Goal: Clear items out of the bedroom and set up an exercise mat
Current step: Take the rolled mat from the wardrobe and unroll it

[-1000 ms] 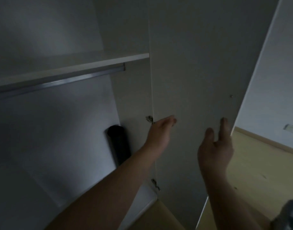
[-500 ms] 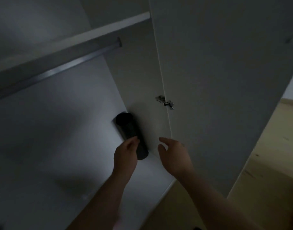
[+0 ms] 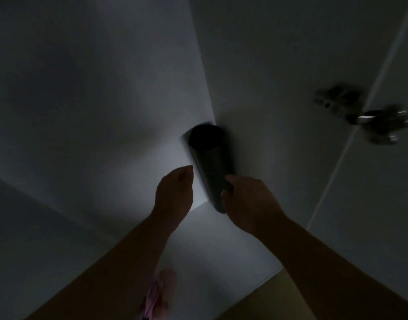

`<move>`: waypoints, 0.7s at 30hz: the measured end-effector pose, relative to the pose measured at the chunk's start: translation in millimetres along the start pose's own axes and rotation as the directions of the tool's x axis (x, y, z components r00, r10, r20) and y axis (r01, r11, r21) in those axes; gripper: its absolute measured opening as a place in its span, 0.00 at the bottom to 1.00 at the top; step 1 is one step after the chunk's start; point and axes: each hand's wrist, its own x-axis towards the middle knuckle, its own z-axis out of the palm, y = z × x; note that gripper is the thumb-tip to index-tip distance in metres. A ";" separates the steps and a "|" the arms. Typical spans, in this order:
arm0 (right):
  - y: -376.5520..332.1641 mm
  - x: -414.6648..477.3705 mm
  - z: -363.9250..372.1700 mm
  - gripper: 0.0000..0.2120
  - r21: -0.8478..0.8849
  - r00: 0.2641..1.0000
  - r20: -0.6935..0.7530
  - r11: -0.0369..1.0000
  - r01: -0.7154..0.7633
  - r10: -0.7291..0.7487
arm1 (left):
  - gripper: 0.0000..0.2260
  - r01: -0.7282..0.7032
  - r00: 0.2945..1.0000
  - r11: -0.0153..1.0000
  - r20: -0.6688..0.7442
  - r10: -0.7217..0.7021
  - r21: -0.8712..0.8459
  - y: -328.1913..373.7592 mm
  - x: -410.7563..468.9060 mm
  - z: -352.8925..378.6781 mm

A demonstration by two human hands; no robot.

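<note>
A black rolled exercise mat (image 3: 210, 162) stands upright in the back right corner of a dim white wardrobe, leaning against the side panel. My right hand (image 3: 246, 202) is on the roll's lower right side, its fingers curled against the mat. My left hand (image 3: 175, 192) is just left of the roll with its fingertips almost at the mat's edge; I see no contact. The bottom end of the roll is hidden behind my right hand.
The wardrobe's side panel (image 3: 279, 88) carries a blurred metal hinge (image 3: 362, 116), and the open door (image 3: 396, 204) hangs to the right. Light wooden floor (image 3: 279, 299) shows at the bottom right. Something pink and blurred (image 3: 156, 296) lies low, between my arms.
I have leaned down and closer to the roll. My right hand has come from the door to the mat's right side, and my left hand stays by its left side.
</note>
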 end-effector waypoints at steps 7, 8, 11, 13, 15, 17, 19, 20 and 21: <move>32.3 100.1 52.0 0.27 -0.190 0.998 0.034 0.980 0.056 -0.050 | 0.14 0.126 0.990 0.986 -0.055 -0.132 -0.108 -49.9 96.2 10.4; 32.9 117.9 56.9 0.27 -0.190 0.998 0.021 0.980 0.058 -0.055 | 0.14 0.127 0.989 0.986 -0.059 -0.134 -0.111 -54.8 108.6 11.2; 30.8 172.3 66.9 0.27 -0.174 0.996 -0.050 0.983 0.065 -0.074 | 0.14 0.112 0.993 0.992 -0.042 -0.115 -0.059 -64.9 138.6 17.7; 26.7 213.0 74.9 0.27 -0.173 0.989 -0.100 0.980 0.094 -0.113 | 0.14 0.108 0.994 0.994 -0.029 -0.109 -0.022 -73.2 159.7 21.8; 21.4 253.8 76.3 0.27 -0.214 0.973 -0.169 0.970 0.116 -0.154 | 0.14 0.110 0.994 0.994 -0.016 -0.110 -0.022 -79.7 178.4 26.1; 16.2 296.9 75.8 0.28 -0.281 0.955 -0.235 0.953 0.113 -0.183 | 0.15 0.125 0.992 0.992 -0.002 -0.125 -0.021 -86.3 197.4 30.8; 11.5 340.7 77.7 0.29 -0.321 0.953 -0.242 0.942 0.097 -0.181 | 0.12 0.144 0.990 0.990 -0.001 -0.144 -0.008 -94.4 219.2 35.9; 10.7 357.1 77.5 0.31 -0.321 0.963 -0.214 0.943 0.091 -0.166 | 0.10 0.146 0.989 0.989 -0.002 -0.146 -0.010 -97.6 228.3 38.8; 10.8 372.7 80.1 0.32 -0.318 0.972 -0.177 0.944 0.089 -0.152 | 0.10 0.151 0.989 0.988 0.003 -0.151 -0.018 -100.8 237.7 42.7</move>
